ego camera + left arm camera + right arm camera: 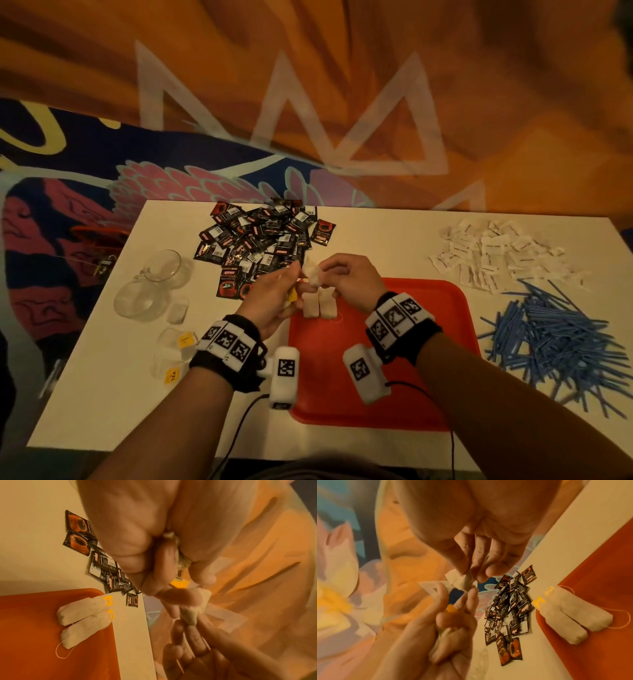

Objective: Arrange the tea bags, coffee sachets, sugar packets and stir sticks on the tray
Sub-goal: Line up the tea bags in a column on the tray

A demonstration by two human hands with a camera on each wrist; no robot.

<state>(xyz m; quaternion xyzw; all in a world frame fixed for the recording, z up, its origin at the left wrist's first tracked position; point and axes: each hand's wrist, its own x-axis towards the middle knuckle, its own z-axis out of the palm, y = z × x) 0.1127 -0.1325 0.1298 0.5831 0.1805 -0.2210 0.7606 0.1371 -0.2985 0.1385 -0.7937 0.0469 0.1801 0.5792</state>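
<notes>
Above the red tray's far left corner, both hands hold one white tea bag between them. My right hand pinches its end with thumb and fingertips. My left hand grips the other end and keeps a second tea bag with a yellow tag curled in its palm. Two tea bags lie side by side on the tray's far left edge. Black coffee sachets are piled behind the hands. White sugar packets and blue stir sticks lie to the right.
A clear glass jar lies on its side at the left of the white table, with loose tea bags near it. An orange patterned cloth hangs behind the table. Cables run from both wrist cameras over the front edge.
</notes>
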